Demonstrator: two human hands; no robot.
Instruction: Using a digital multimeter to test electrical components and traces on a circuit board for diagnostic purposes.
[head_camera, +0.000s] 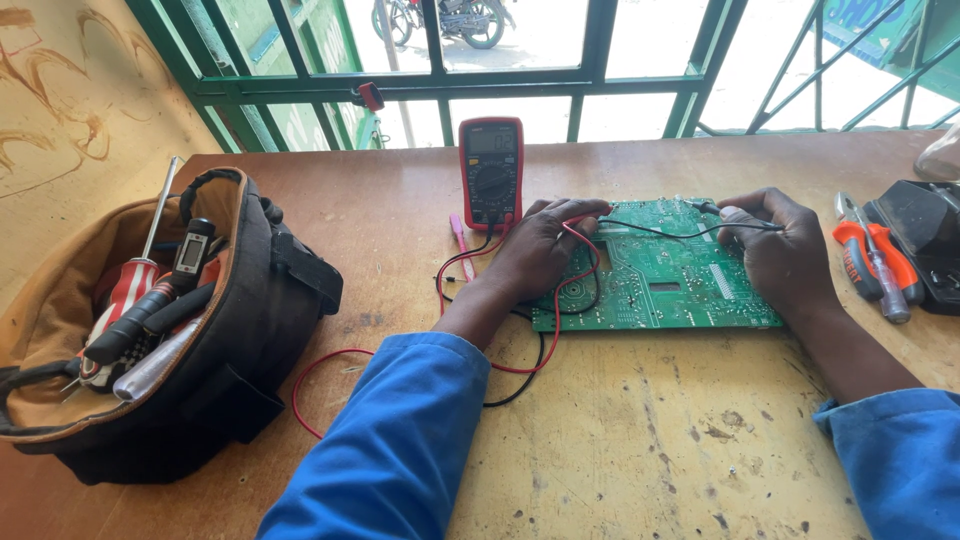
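Probing the green circuit board (665, 285) at table centre: left hand (540, 250) pinching the red probe (578, 222), right hand (780, 245) pinching the black probe (735, 215). Red multimeter (491, 170) at twelve o'clock (display too small to make out). Next, probably: steady tips, glance up.

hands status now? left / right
Left hand: closed on the red probe, tip on the green circuit board.
Right hand: closed on the black probe, on the board.
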